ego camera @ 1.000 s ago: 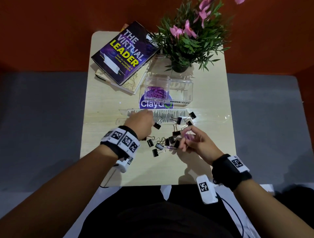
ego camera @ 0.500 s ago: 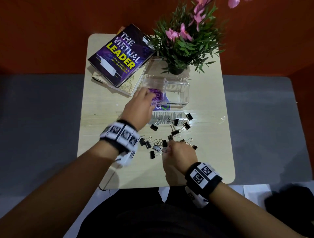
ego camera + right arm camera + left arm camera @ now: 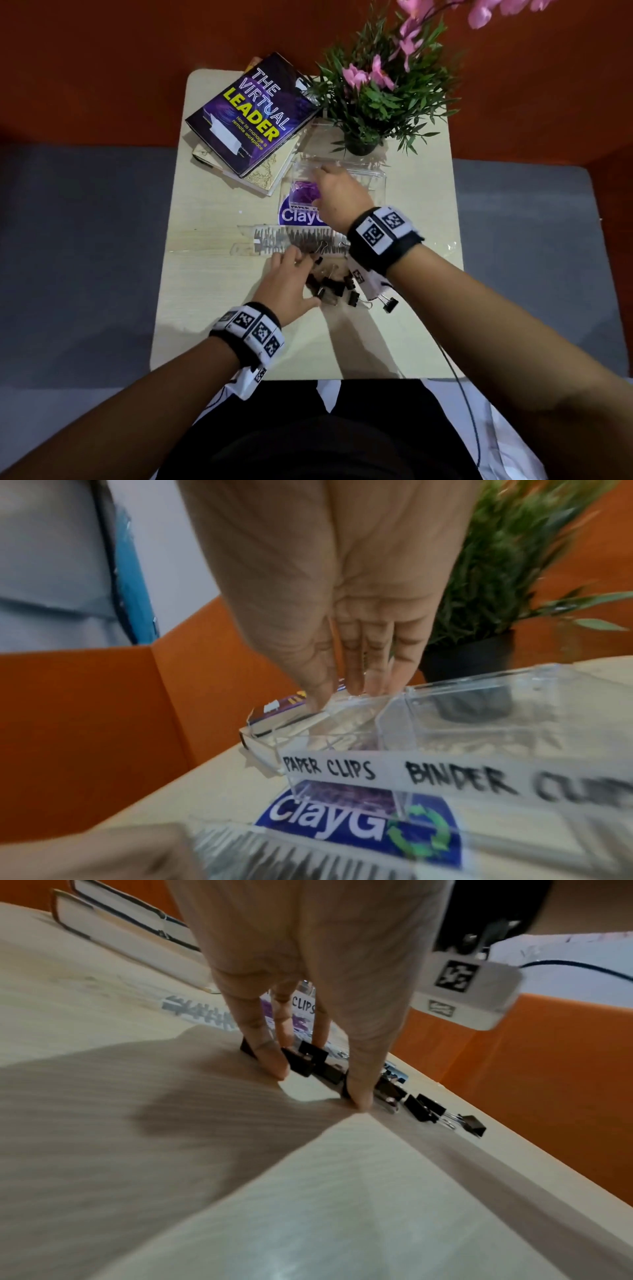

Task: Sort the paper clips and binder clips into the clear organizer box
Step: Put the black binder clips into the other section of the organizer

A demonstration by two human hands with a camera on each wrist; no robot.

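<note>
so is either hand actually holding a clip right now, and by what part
Cannot tell. Left hand has fingertips down among the binder clips; right hand reaches over the organizer box.

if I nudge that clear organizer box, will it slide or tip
The box likely slides easily: thin clear plastic on a smooth table, holding only purple paper clips. Tipping seems unlikely, since it sits low and wide. It may crack if squeezed.

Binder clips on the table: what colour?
Black binder clips with silver wire handles; clearest in the left wrist view.
</note>
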